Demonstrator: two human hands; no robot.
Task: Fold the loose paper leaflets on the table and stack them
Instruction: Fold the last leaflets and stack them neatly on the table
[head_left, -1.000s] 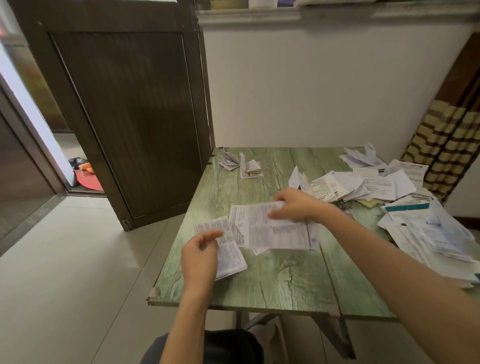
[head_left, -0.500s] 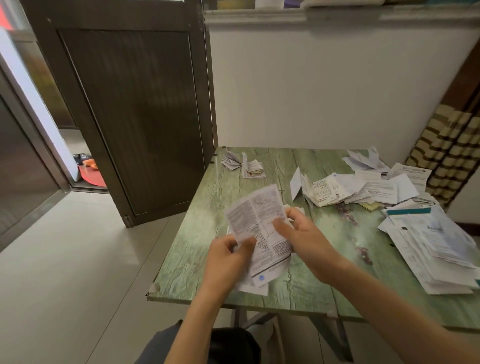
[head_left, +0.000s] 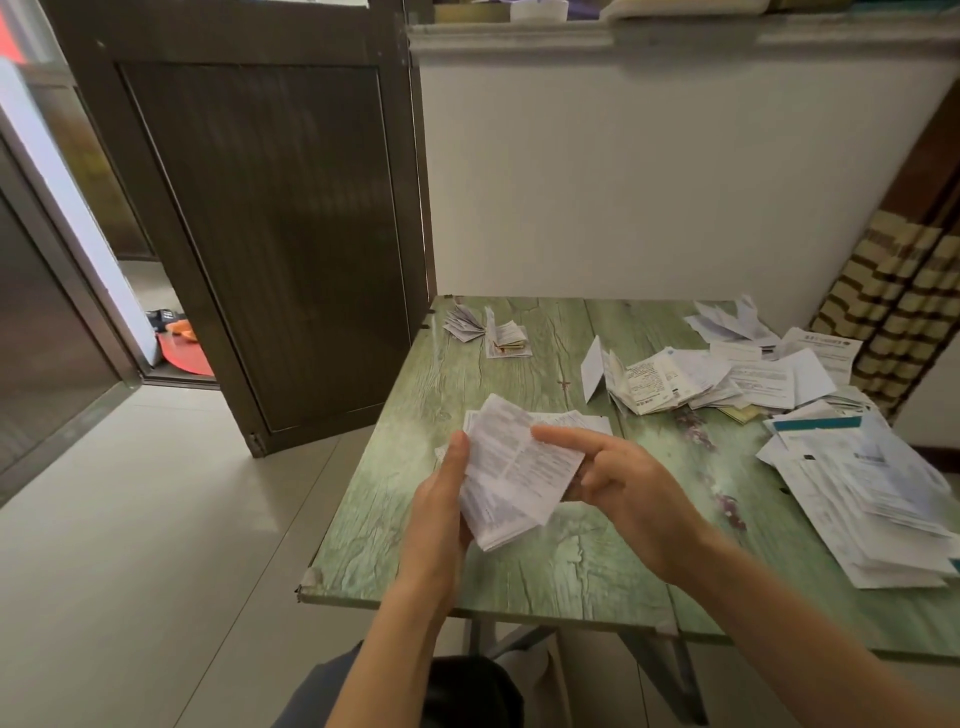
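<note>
Seemingly mid-fold, a printed leaflet (head_left: 519, 467) is held over the green table (head_left: 571, 566), near its front edge. It is gripped at its left side by the left hand (head_left: 441, 514), thumb on top, and pinched at its right by the right hand (head_left: 628, 493), index finger laid straight across. Edges should be matched before the crease is pressed flat, then it belongs with the folded leaflets (head_left: 491, 332) at the far corner.

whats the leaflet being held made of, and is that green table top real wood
Leaflet: thin white paper, matt, closely printed in black; it curves and shows fold creases.
Table top: probably board with a pale green wood-grain laminate or print rather than solid wood. It has a faint sheen, the grain looks printed, and the near left corner is worn to a lighter layer. The core cannot be seen.
</note>
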